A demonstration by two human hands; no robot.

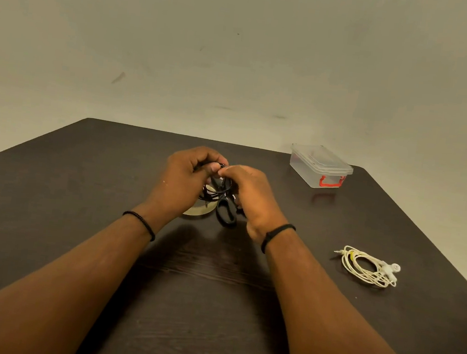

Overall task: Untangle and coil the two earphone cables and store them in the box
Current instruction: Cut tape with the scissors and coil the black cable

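Note:
Above the middle of the dark table, my left hand (185, 180) and my right hand (250, 193) both grip a black earphone cable (216, 191), bunched in loops between them. The fingertips of both hands meet at the top of the bundle. A white earphone cable (367, 266) lies coiled on the table at the right, apart from my hands. The clear plastic box (319, 166) with a red latch stands at the far right with its lid on.
Under my hands lie black-handled scissors (226, 212) and a roll of clear tape (198, 210), both partly hidden. The dark wooden table (79, 188) ends at a plain wall behind; its right edge runs close to the white cable.

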